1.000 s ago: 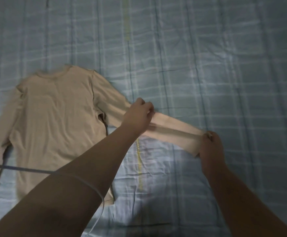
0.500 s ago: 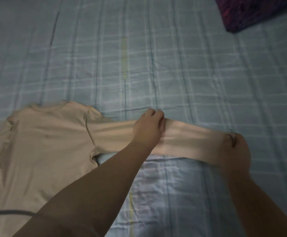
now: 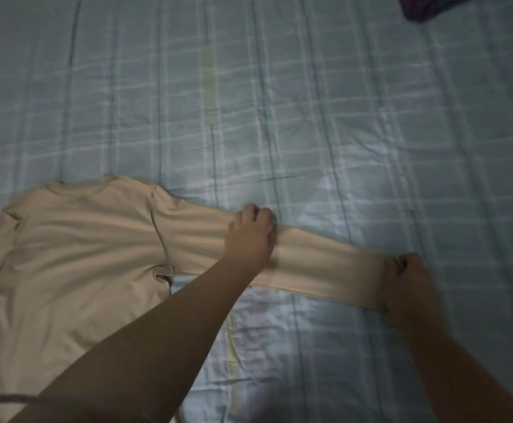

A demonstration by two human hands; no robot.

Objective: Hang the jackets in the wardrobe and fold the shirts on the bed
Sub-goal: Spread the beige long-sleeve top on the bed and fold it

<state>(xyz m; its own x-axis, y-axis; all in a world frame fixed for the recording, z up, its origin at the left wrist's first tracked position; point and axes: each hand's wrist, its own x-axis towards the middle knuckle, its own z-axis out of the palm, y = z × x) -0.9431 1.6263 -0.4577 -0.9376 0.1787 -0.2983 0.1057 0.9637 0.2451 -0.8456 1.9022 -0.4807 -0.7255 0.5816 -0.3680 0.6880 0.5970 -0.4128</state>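
The beige shirt [image 3: 75,254] lies flat on the bed [image 3: 310,117], collar pointing away, one sleeve [image 3: 319,264] stretched out rightward; left hand [image 3: 250,239] pinches its middle, right hand [image 3: 408,276] has a closed grip on the cuff

We see the shirt [image 3: 75,264] only in part: its far sleeve runs off the left edge, and its hem is cut by the bottom edge and covered by the left forearm. The left hand [image 3: 250,236] hides the sleeve section beneath it. The right hand [image 3: 408,277] is motion-blurred; the cuff under its fingers is not visible. A dark purple fabric [image 3: 423,7] at top right is cropped, type unidentifiable. A grey cord [image 3: 2,399] exits at bottom left, ends not visible.
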